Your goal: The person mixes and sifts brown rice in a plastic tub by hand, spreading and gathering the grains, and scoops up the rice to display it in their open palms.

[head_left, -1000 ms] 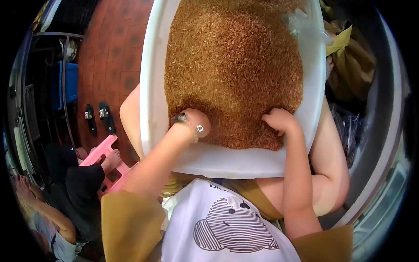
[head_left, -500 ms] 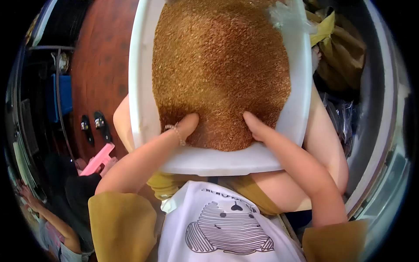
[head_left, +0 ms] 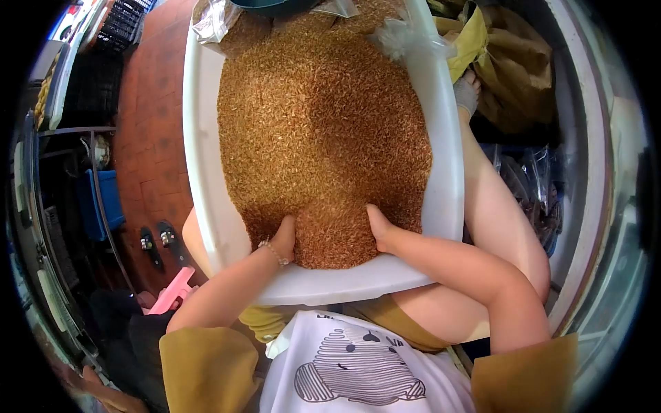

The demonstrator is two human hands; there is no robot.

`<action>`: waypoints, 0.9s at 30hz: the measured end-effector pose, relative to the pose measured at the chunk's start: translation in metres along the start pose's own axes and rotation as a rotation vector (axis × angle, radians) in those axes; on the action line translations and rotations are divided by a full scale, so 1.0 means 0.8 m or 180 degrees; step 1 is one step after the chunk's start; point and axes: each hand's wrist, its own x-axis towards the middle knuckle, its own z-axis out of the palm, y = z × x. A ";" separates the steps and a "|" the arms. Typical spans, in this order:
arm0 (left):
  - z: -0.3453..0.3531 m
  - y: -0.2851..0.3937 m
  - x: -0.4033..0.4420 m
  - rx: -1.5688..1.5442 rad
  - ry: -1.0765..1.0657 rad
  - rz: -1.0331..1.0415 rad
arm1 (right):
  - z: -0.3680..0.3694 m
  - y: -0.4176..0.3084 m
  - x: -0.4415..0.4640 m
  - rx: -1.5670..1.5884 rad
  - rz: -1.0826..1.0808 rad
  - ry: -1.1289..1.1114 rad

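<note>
A long white plastic tub (head_left: 444,227) rests across the lap, holding a wide heap of small reddish-brown grains (head_left: 323,124). Near its front rim, my left hand (head_left: 284,234) is sunk into the grains up to around the thumb, with a beaded bracelet at the wrist. Opposite it, my right hand (head_left: 377,228) is pushed in the same way, thumb showing on top. A low mound of grains lies between the two hands. The fingers of both are buried, so whether they grip anything is hidden.
At the tub's far end are a dark green bowl (head_left: 275,5) and clear plastic bags (head_left: 406,40). A brown sack (head_left: 516,69) stands to the right. On the left, black slippers (head_left: 158,244) lie on the red floor, and another person holds a pink object (head_left: 172,290).
The view has tilted forward, so the bowl and bags at the far end now show. Both hands remain in the grains, at about the same spacing.
</note>
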 end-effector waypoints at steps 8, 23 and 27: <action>0.033 0.037 -0.052 -0.0200 -0.0233 0.0226 | 0.006 -0.029 -0.020 0.0775 -0.0125 -0.0821; 0.113 0.242 -0.132 -0.0478 -0.0703 0.2144 | 0.107 -0.252 -0.068 0.0839 -0.1547 -0.1000; 0.137 0.272 -0.144 -0.0089 -0.0521 0.2778 | 0.107 -0.304 -0.028 0.1179 -0.1737 -0.1471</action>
